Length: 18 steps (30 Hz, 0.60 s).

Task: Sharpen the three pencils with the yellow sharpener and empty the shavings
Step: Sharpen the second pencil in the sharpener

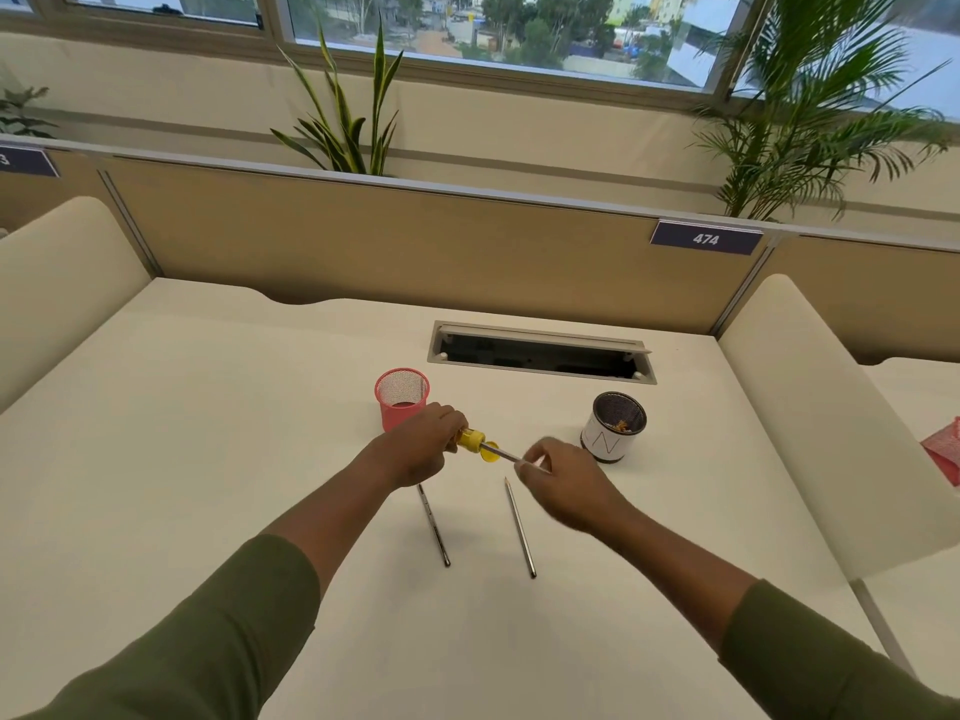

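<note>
Pencil (pixel 506 453), thin and grey, sits in the yellow plastic sharpener (pixel 471 440) gripped by my left hand (pixel 423 443); my right hand (pixel 558 478) pinches it. Twisting crookedly could snap the lead.

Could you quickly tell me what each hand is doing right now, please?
Left hand: closed around the yellow sharpener.
Right hand: fingers pinched on the pencil whose tip is in the sharpener.

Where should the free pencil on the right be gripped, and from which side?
Pinch the right-hand pencil across its thin shaft near the middle, from straight above. It lies flat on the desk, clear of the other loose pencil, with its sharp tip pointing away, so a mid-shaft pinch should lift it level.
</note>
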Motion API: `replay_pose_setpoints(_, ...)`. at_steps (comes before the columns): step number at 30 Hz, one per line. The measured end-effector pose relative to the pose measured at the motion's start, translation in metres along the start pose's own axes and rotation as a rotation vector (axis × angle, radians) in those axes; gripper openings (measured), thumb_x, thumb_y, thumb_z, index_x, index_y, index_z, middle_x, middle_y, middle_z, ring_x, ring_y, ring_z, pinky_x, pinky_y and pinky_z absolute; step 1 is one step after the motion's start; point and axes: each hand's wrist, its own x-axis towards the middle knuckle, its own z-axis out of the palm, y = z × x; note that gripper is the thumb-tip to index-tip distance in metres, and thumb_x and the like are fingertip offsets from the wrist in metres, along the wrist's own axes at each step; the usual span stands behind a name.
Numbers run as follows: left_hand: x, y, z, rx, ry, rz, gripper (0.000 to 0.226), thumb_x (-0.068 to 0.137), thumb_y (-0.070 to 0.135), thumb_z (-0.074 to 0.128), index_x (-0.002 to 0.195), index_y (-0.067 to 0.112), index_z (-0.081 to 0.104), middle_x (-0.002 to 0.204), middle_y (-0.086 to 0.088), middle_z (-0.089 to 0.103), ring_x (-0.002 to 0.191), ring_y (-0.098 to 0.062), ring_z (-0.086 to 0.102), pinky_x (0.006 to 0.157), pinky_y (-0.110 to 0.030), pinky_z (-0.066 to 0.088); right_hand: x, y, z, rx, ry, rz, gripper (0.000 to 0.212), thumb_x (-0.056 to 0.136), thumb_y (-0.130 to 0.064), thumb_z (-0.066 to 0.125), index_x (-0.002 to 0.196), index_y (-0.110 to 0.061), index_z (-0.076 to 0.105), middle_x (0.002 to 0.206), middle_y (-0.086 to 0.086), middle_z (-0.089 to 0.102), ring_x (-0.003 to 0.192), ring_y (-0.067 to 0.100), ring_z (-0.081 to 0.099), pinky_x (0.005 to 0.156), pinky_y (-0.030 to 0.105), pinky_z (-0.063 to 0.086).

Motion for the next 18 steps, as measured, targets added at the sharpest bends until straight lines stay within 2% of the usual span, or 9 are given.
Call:
replay_pose_setpoints(2, 0.0, -0.002, -0.001, -0.031, -0.028, -0.026, 0.037, 0.079, -0.013, 0.048, 0.107, 0.011, 0.055, 0.1, -0.004, 0.055, 0.086, -0.014, 0.049, 0.076, -0.029, 0.049, -0.002, 0.008, 0.001, -0.278, 0.145, -0.348, 0.013, 0.094, -0.029, 0.054, 0.097, -0.017, 0.058, 0.082, -0.003, 0.057, 0.07, 0.014, 0.052, 0.059, 0.026, 0.039)
replay_pose_setpoints(5, 0.0, -0.002, -0.001, -0.084, -0.058, -0.065, 0.035, 0.08, -0.012, 0.046, 0.103, 0.013, 0.056, 0.095, -0.002, 0.056, 0.087, -0.016, 0.056, 0.079, -0.033, 0.052, 0.0, 0.021, -0.006, -0.762, 0.315, -0.745, 0.013, 0.094, -0.02, 0.058, 0.095, -0.008, 0.063, 0.076, 0.005, 0.056, 0.062, 0.022, 0.05, 0.053, 0.033, 0.039)
replay_pose_setpoints(7, 0.001, 0.001, -0.001, -0.108, -0.042, -0.072, 0.033, 0.081, -0.01, 0.047, 0.103, 0.013, 0.059, 0.091, -0.001, 0.057, 0.085, -0.016, 0.058, 0.077, -0.032, 0.052, 0.002, 0.024, -0.009, -0.847, 0.369, -0.833, 0.012, 0.091, -0.016, 0.064, 0.094, -0.005, 0.065, 0.072, 0.006, 0.056, 0.059, 0.022, 0.05, 0.05, 0.032, 0.037)
replay_pose_setpoints(9, 0.001, 0.004, 0.0, -0.134, -0.004, -0.073, 0.033, 0.081, -0.009, 0.05, 0.104, 0.011, 0.061, 0.09, -0.001, 0.059, 0.082, -0.015, 0.057, 0.076, -0.032, 0.053, 0.001, 0.024, -0.007, -0.791, 0.393, -0.829, 0.011, 0.09, -0.016, 0.066, 0.089, -0.005, 0.066, 0.067, 0.006, 0.054, 0.052, 0.022, 0.048, 0.043, 0.03, 0.033)
replay_pose_setpoints(12, -0.001, 0.007, 0.001, -0.138, 0.038, -0.047, 0.035, 0.078, -0.012, 0.053, 0.104, 0.009, 0.062, 0.093, -0.007, 0.063, 0.08, -0.014, 0.056, 0.074, -0.029, 0.053, -0.002, 0.015, 0.0, -0.557, 0.318, -0.595, 0.022, 0.092, -0.019, 0.064, 0.073, -0.008, 0.064, 0.056, 0.003, 0.051, 0.045, 0.024, 0.044, 0.043, 0.029, 0.03)
replay_pose_setpoints(14, -0.003, 0.008, 0.004, -0.124, 0.057, -0.019, 0.034, 0.077, -0.013, 0.055, 0.103, 0.007, 0.063, 0.093, -0.009, 0.063, 0.081, -0.014, 0.053, 0.072, -0.028, 0.051, 0.001, 0.003, 0.0, -0.197, 0.154, -0.2, 0.032, 0.095, -0.026, 0.057, 0.069, -0.01, 0.068, 0.052, -0.002, 0.05, 0.045, 0.018, 0.041, 0.045, 0.027, 0.033)
replay_pose_setpoints(16, -0.005, 0.009, 0.006, -0.114, 0.091, 0.004, 0.034, 0.076, -0.014, 0.057, 0.103, 0.006, 0.064, 0.093, -0.009, 0.063, 0.083, -0.014, 0.05, 0.072, -0.03, 0.051, 0.004, -0.006, -0.003, 0.383, -0.047, 0.305, 0.033, 0.095, -0.028, 0.057, 0.072, -0.008, 0.069, 0.051, -0.002, 0.044, 0.041, 0.012, 0.031, 0.037, 0.022, 0.026)
replay_pose_setpoints(17, -0.006, 0.009, 0.006, -0.107, 0.102, 0.012, 0.034, 0.076, -0.013, 0.058, 0.104, 0.007, 0.064, 0.095, -0.009, 0.063, 0.084, -0.013, 0.049, 0.072, -0.029, 0.051, 0.004, -0.006, -0.005, 0.604, -0.156, 0.481, 0.032, 0.096, -0.028, 0.055, 0.075, -0.006, 0.066, 0.052, -0.002, 0.039, 0.04, 0.01, 0.025, 0.036, 0.02, 0.021)
replay_pose_setpoints(18, -0.005, 0.01, 0.006, -0.098, 0.106, 0.02, 0.034, 0.077, -0.012, 0.059, 0.105, 0.007, 0.063, 0.096, -0.008, 0.063, 0.085, -0.013, 0.049, 0.073, -0.029, 0.051, 0.004, -0.005, -0.007, 0.72, -0.235, 0.567, 0.032, 0.098, -0.028, 0.052, 0.077, -0.006, 0.061, 0.052, -0.003, 0.034, 0.041, 0.008, 0.02, 0.036, 0.019, 0.018)
